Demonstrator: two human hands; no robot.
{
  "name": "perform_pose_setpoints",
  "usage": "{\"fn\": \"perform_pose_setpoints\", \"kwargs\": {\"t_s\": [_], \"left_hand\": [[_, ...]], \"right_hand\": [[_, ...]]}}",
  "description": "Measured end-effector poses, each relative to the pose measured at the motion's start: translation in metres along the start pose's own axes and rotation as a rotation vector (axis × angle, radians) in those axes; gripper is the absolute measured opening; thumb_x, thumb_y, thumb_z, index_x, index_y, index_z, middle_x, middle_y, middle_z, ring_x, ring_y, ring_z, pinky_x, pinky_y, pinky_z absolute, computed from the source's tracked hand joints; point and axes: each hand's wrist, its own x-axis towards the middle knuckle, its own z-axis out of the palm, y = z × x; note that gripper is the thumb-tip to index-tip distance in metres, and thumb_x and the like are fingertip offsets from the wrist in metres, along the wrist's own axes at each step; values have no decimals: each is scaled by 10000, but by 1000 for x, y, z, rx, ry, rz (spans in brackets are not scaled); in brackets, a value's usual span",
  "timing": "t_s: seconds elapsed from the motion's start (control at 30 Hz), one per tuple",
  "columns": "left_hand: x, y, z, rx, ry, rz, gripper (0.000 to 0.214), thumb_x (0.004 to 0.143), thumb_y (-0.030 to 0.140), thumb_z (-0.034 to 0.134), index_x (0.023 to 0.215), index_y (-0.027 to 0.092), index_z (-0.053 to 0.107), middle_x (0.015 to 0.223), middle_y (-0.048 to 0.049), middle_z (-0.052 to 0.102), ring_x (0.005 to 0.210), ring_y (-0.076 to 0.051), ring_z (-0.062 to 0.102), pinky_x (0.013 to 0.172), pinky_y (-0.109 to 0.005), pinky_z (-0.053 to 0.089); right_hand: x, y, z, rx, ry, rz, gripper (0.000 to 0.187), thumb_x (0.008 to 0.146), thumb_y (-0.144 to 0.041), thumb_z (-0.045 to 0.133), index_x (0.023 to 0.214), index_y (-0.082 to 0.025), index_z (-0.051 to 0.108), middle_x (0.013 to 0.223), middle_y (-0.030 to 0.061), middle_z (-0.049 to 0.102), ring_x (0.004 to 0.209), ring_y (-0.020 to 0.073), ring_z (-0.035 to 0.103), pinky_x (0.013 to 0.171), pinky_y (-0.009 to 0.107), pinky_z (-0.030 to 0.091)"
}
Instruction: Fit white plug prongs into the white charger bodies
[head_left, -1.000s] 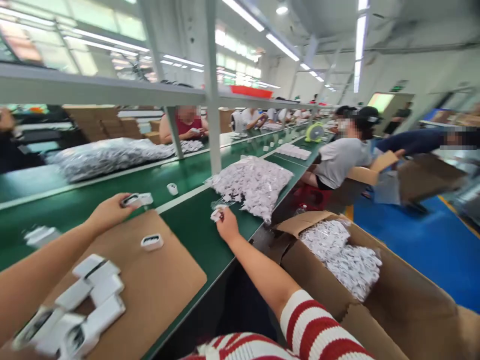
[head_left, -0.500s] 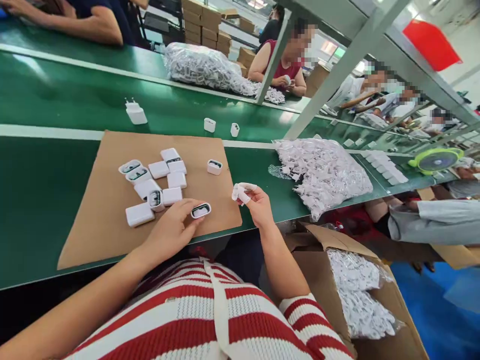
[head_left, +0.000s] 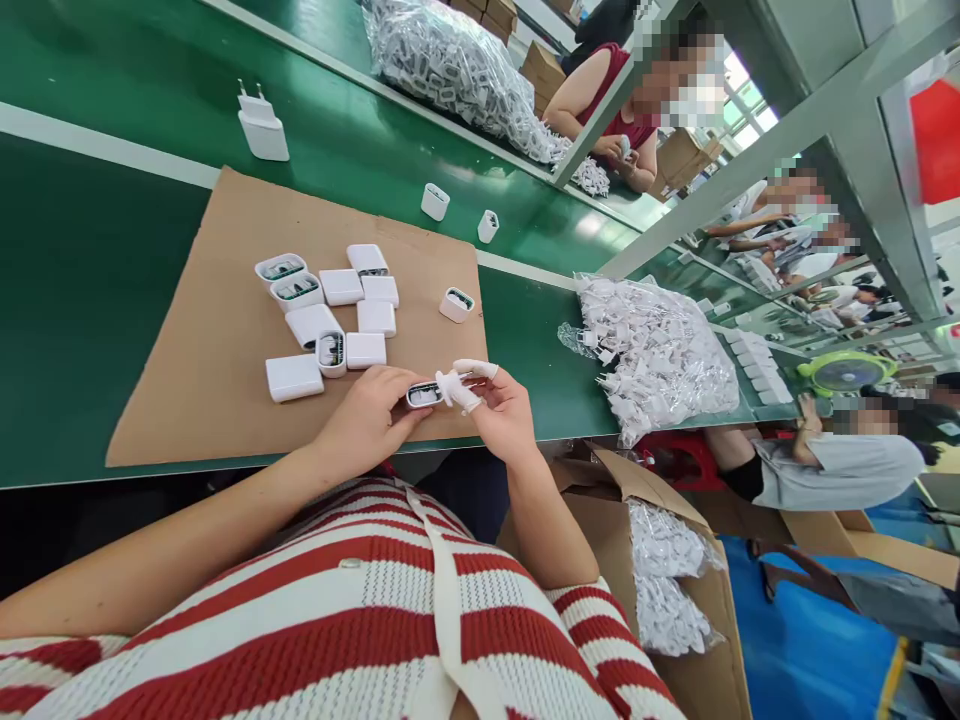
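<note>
My left hand (head_left: 367,412) is closed around a white charger housing (head_left: 424,395), whose open end shows parts inside. My right hand (head_left: 504,408), with white covers on its fingertips, pinches a small white plug cap (head_left: 448,386) with pins pointing right. The cap is right at the housing's open end; whether they touch I cannot tell. Left of the hands, several white charger housings (head_left: 294,378) lie grouped on a cardboard sheet (head_left: 202,400), some showing green boards in their open ends. Another open housing (head_left: 457,305) stands alone near the sheet's right edge.
Beyond the sheet stand a charger with two pins (head_left: 262,135) and two small housings (head_left: 435,201). A bag of white plug parts (head_left: 652,350) lies on the green bench to the right. Below it is an open carton (head_left: 600,510). A person (head_left: 600,110) sits opposite.
My right hand has brought the plug cap left, up to the housing in my left hand. The housing has turned its open end towards it. The camera view has tilted and shifted.
</note>
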Motion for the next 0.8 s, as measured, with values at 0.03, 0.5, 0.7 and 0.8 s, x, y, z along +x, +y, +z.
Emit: {"fn": "perform_pose_setpoints", "kwargs": {"t_s": [0.03,0.5,0.7,0.8], "left_hand": [[-1,0,0,-4,2,4,298,973,355,564,1179,167,671,1176,-102,699,1087,-278,581,989,-445,461],[-4,-5,1,-109,29,-5,262,965,399,610,1090,186,698,1036,-71,713,986,-255,593,909,-402,462],[-4,-8,4,-113,65,-17,270,941,393,642,1086,171,697,1033,-82,712,993,-266,597,913,-409,468],[-4,-9,5,-115,88,-12,278,928,395,662,1088,170,699,1088,-91,699,1038,-267,598,955,-413,467]], "right_hand": [[1,-1,1,11,-12,26,328,811,-399,785,1081,-225,717,969,38,749,825,165,695,748,311,596],[5,-26,4,-714,-299,-423,389,913,-112,521,1249,-238,672,1069,82,687,1036,235,616,906,381,541],[7,-24,5,-725,-275,-491,355,933,-108,480,1182,-243,694,1003,80,679,1022,236,614,900,380,534],[8,-22,6,-737,-323,-500,336,931,-101,475,1143,-236,698,952,74,673,990,230,613,873,366,534]]}}
